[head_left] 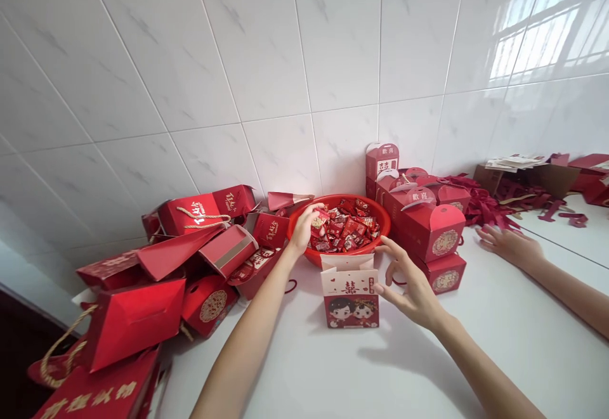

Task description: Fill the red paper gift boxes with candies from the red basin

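- The left hand (pixel 307 230) is over the near-left rim of the red bowl (pixel 304 251), its fingers grasping a small red packet (pixel 320 219).
- The bowl holds wrapped packets (pixel 349 225).
- The right hand (pixel 412 289) has its fingers spread and curved, released, the thumb at the right edge of the upright, open-topped box (pixel 352 298) near the bowl; contact is unclear.
- Red boxes (pixel 137 321) lie heaped left; closed boxes (pixel 438 235) stand right.
- Far right, another person's hand (pixel 511 246) rests on the tabletop (pixel 495 336).

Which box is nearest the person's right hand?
The box with two cartoon faces, standing before the red basin; the right hand's thumb is at its edge.
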`<act>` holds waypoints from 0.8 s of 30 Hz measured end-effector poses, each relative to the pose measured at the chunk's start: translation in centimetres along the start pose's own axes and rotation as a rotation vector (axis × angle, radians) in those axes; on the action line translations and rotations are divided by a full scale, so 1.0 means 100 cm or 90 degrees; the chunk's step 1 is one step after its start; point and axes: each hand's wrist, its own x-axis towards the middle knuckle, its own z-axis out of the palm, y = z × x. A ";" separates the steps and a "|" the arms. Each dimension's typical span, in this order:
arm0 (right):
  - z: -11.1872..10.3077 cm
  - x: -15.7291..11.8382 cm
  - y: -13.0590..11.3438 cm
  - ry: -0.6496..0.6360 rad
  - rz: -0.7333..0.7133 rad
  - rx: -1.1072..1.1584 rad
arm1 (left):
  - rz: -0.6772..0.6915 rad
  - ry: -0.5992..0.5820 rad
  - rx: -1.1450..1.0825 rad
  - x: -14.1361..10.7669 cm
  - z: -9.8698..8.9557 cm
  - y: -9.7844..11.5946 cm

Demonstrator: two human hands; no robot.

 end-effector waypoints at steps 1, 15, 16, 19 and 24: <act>-0.001 0.000 -0.002 0.011 -0.020 0.006 | 0.000 -0.004 -0.013 -0.005 -0.001 0.003; 0.012 -0.002 -0.020 -0.107 -0.113 0.022 | 0.078 -0.223 0.096 -0.080 0.015 0.066; 0.012 -0.003 -0.020 -0.099 -0.111 0.016 | 0.092 -0.237 0.117 -0.082 0.019 0.064; 0.013 -0.003 -0.019 -0.083 -0.110 0.008 | 0.137 -0.249 0.147 -0.085 0.026 0.055; 0.014 -0.004 -0.020 -0.095 -0.117 0.012 | 0.163 -0.216 0.203 -0.082 0.025 0.048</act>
